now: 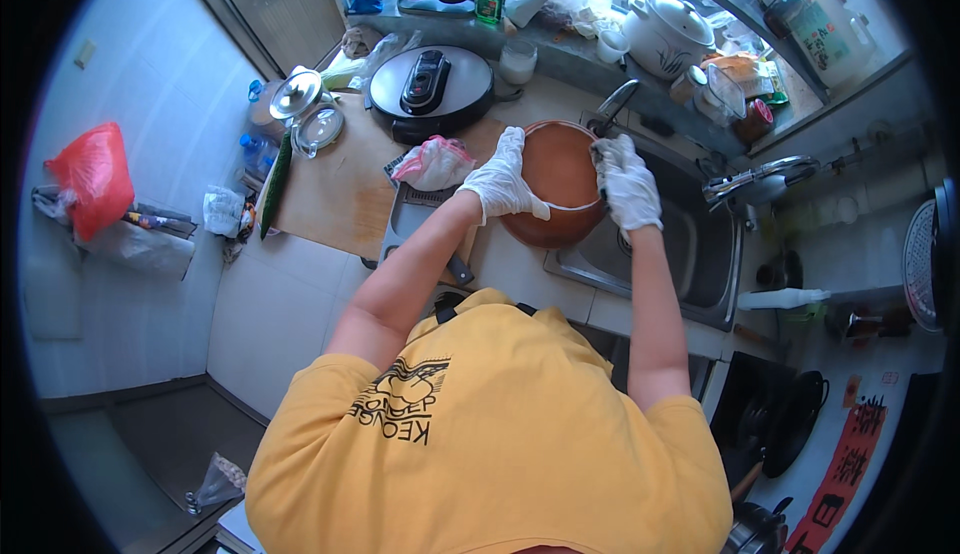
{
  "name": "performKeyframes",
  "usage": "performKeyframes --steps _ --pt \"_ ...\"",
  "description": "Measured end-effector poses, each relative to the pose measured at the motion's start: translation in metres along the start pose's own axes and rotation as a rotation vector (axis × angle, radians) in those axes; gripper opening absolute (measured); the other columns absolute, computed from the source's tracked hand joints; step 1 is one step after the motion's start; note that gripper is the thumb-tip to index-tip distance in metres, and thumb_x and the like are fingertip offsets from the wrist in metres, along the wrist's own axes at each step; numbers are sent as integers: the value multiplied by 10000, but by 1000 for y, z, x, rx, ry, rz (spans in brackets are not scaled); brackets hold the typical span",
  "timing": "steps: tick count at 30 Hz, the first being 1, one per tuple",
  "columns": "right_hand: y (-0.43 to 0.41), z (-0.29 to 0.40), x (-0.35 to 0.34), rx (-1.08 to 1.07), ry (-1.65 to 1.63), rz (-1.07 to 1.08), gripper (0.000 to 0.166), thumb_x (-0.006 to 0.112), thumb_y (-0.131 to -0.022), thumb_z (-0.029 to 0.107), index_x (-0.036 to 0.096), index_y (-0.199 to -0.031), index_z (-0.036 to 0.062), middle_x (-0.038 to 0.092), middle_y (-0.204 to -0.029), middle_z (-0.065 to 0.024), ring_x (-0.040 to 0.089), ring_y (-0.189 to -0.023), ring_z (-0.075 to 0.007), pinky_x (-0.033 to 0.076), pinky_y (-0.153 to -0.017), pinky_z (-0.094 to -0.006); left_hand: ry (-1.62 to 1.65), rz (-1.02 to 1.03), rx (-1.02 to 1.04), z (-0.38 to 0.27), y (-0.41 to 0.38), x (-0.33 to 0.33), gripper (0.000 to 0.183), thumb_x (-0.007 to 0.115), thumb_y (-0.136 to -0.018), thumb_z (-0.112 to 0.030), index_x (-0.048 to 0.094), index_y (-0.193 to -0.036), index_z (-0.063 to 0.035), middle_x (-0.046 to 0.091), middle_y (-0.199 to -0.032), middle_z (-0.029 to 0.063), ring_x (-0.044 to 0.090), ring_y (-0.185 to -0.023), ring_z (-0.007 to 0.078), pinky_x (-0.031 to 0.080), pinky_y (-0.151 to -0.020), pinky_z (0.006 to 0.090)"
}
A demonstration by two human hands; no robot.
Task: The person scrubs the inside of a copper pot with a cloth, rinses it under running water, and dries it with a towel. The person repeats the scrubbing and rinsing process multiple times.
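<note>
A round reddish-brown pot [561,164], with a pale line around its rim, is tilted so that its broad round face is towards me. It stands where the counter meets the sink's left edge. My left hand [506,182], in a white glove, grips the pot's left side, thumb along the near rim. On the opposite side, my right hand [626,182], also gloved in white, lies against the pot's right edge over the sink [675,231]. Dark grey matter shows at its fingers; whether that is a scrubbing pad or dirt on the glove, I cannot tell.
Left of the pot are a crumpled pink-and-white cloth [435,164], a knife handle [460,269], a wooden board [330,194], a cucumber [277,182] and a black-and-silver electric cooker [427,88]. A faucet [757,179] reaches in from the right. A white lidded pot [667,32] stands on the back ledge.
</note>
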State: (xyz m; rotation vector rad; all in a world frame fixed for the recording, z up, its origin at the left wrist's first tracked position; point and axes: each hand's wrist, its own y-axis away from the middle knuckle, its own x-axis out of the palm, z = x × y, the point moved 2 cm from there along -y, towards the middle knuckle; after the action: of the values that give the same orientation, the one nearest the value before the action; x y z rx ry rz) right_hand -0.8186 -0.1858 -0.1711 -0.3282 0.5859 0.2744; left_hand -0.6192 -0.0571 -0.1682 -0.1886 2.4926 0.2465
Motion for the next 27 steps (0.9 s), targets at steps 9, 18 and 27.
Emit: performKeyframes --steps 9,18,27 --pt "5 56 87 -563 284 307 262 495 -957 227 635 -1145 109 672 -1031 -152 628 -956 -354 483 -855 -452 123 -109 53 26 -9 13 1425 950 -424 -274 91 -1514 48 320 -1511 246 387 -1379 357 325 -1138 336" --pt "12 26 -13 162 -1050 17 309 478 -1042 256 615 -1231 54 673 -1114 -74 638 -960 -143 537 -823 -261 -64 -216 248 43 -9 -14 530 654 -885 -82 506 -1394 -88 339 -1537 209 330 -1434 297 261 -1170 329" --pt "73 48 43 -747 390 92 102 652 -868 222 683 -964 205 620 -818 -52 632 -769 -251 514 -665 -395 -291 -17 522 7 -71 17 378 451 -949 -117 575 -1305 -84 542 -1384 163 525 -1271 316 397 -1081 361"
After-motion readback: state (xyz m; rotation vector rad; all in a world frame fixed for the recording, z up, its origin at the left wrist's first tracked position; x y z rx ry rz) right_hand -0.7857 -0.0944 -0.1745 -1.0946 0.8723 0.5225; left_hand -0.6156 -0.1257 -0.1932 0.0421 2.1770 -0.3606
